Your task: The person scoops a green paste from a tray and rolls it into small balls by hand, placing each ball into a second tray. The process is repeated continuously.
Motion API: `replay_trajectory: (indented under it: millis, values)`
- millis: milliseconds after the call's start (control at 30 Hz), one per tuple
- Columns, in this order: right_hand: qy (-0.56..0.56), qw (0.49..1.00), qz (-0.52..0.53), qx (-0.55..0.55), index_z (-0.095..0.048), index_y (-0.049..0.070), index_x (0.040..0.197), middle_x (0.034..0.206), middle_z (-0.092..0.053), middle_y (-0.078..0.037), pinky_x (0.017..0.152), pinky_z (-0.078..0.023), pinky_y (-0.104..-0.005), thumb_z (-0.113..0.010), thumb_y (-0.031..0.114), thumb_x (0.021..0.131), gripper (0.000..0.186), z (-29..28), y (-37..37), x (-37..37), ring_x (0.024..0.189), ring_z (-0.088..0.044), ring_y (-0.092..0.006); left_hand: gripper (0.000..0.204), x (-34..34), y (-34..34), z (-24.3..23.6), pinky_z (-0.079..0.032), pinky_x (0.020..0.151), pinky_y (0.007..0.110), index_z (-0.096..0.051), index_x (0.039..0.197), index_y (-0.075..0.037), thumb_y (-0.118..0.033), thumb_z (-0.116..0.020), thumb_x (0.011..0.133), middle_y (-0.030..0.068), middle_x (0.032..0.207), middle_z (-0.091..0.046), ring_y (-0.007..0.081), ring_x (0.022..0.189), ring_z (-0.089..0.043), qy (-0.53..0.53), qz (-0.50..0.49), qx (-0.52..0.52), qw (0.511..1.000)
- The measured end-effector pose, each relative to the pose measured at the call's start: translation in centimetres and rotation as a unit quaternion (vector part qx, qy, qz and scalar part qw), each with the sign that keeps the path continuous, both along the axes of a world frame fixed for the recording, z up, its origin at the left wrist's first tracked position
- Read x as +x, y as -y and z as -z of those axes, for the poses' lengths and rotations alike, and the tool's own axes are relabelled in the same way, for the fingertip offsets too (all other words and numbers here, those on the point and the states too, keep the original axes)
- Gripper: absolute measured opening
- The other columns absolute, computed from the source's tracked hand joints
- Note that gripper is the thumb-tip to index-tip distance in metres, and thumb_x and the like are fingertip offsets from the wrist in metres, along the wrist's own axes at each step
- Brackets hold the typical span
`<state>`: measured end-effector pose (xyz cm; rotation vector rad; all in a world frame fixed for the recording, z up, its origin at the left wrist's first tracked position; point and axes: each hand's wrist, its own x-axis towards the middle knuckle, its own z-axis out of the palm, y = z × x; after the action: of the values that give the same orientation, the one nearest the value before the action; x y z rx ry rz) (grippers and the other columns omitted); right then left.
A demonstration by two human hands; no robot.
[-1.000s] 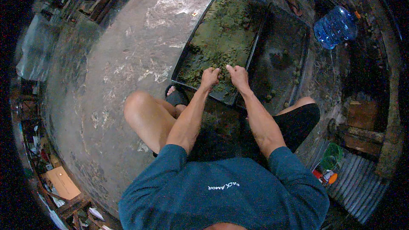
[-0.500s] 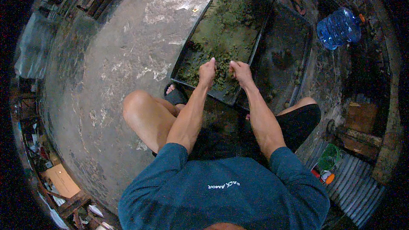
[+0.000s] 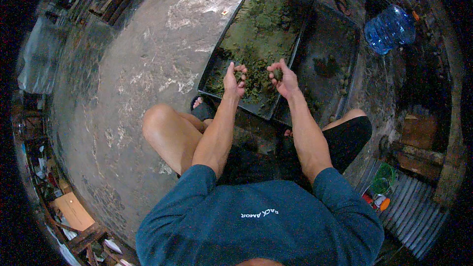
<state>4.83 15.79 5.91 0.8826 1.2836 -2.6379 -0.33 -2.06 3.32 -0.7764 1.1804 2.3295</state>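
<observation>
Lump point(image 3: 278, 74) partly hidden in right hand point(image 3: 286, 81).

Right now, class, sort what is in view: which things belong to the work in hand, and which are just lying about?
In the work:
left hand
right hand, holding a green clump
dark tray with green crumbly material
second dark tray, probably: similar bits in it

Lying about, seemingly:
blue bottle
green mesh item
corrugated sheet
tan board
</observation>
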Motion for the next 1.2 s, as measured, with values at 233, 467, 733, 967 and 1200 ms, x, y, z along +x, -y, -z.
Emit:
replay_trajectory:
  millis: [233, 467, 733, 967, 1200]
  values:
    - [0.050, 0.954, -0.011, 0.295, -0.049, 0.009, 0.064, 0.057, -0.049, -0.002, 0.039, -0.030, -0.0256, -0.051, 0.036, 0.090, 0.037, 2.8, 1.3, 0.3, 0.043, -0.041, -0.0116, 0.040, 1.0, -0.7, -0.2, -0.026, 0.034, 0.028, -0.047, 0.058, -0.008, -0.032, -0.049, 0.090, 0.0015, 0.048, -0.042, 0.0130, 0.038, -0.037, -0.047, 0.037, -0.111, 0.992]
    - [-0.024, 0.998, -0.037, 0.039, -0.054, 0.010, 0.096, 0.082, -0.059, -0.004, 0.059, -0.046, -0.0251, -0.045, 0.034, 0.093, 0.025, -1.2, -0.2, 0.8, 0.070, -0.057, -0.0138, 0.033, 0.5, -0.2, 0.2, -0.033, 0.037, 0.025, -0.057, 0.091, 0.000, -0.032, -0.048, 0.092, 0.0072, 0.071, -0.058, 0.0137, 0.051, -0.050, -0.063, 0.106, -0.015, 0.992]
    - [0.062, 0.977, -0.003, 0.205, -0.046, 0.011, 0.064, 0.059, -0.050, -0.003, 0.038, -0.033, -0.0235, -0.048, 0.037, 0.091, 0.037, 1.3, 0.5, 0.3, 0.043, -0.043, -0.0111, 0.042, 0.8, -0.3, 0.0, -0.024, 0.033, 0.024, -0.037, 0.062, -0.010, -0.040, -0.049, 0.090, 0.0042, 0.053, -0.043, 0.0128, 0.036, -0.035, -0.013, 0.061, -0.010, 0.998]
    - [-0.002, 0.991, -0.010, 0.137, -0.052, 0.009, 0.092, 0.078, -0.059, -0.005, 0.046, -0.041, -0.0250, -0.050, 0.031, 0.090, 0.022, -0.7, -1.1, 0.5, 0.057, -0.053, -0.0130, 0.033, 0.1, 1.1, 0.5, -0.032, 0.036, 0.022, -0.056, 0.096, -0.003, -0.034, -0.046, 0.093, 0.0046, 0.071, -0.058, 0.0130, 0.050, -0.049, -0.067, 0.036, 0.012, 0.997]
    - [0.078, 0.989, 0.023, 0.126, -0.047, 0.011, 0.066, 0.067, -0.055, -0.005, 0.038, -0.031, -0.0230, -0.051, 0.045, 0.088, 0.041, 0.5, -1.2, 0.9, 0.046, -0.044, -0.0095, 0.041, 0.0, 1.8, -0.2, -0.029, 0.034, 0.024, -0.045, 0.065, -0.011, -0.042, -0.047, 0.091, 0.0058, 0.059, -0.053, 0.0144, 0.041, -0.043, 0.006, -0.052, 0.025, 0.998]
